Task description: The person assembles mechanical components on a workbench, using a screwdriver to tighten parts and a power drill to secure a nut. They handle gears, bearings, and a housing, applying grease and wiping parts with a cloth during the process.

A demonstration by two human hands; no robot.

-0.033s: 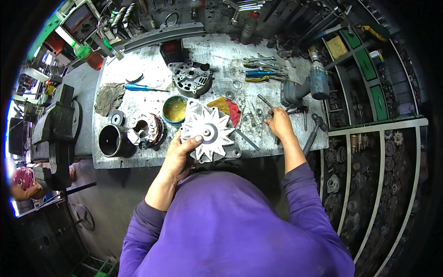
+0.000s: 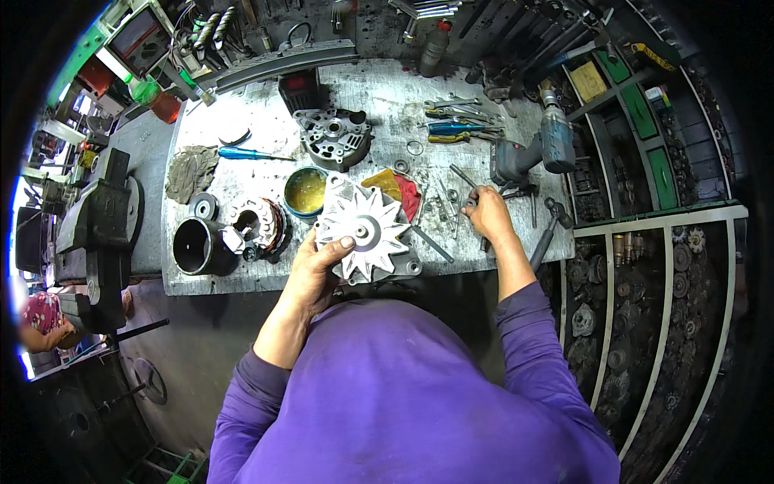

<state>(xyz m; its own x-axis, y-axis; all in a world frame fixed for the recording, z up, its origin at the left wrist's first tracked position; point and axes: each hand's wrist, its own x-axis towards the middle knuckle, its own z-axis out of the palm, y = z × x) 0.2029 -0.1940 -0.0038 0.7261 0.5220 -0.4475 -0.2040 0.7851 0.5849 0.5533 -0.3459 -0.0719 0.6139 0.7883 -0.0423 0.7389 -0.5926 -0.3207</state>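
Note:
At the bench's front edge, my left hand (image 2: 313, 270) grips an alternator half (image 2: 409, 269) with a star-shaped silver fan (image 2: 379, 250) facing up. My thumb presses on the fan near its centre, and the other fingers are hidden beneath. Farther right, my right hand (image 2: 490, 214) is low over the bench with fingers drawn together; whatever is in them is too small to make out. Small nuts and bolts (image 2: 442, 211) lie just left of it, and a short metal rod (image 2: 462, 175) lies beyond its fingertips. A red cloth (image 2: 409, 198) rests between the fan and these small parts.
A tin of yellowish grease (image 2: 307, 194), a wound stator (image 2: 270, 230) and a dark cylinder (image 2: 193, 246) stand at left. Behind sits another alternator housing (image 2: 334, 137). A cordless impact wrench (image 2: 524, 157), a hammer (image 2: 548, 234) and pliers (image 2: 451, 139) lie right. Shelves (image 2: 661, 216) border the bench.

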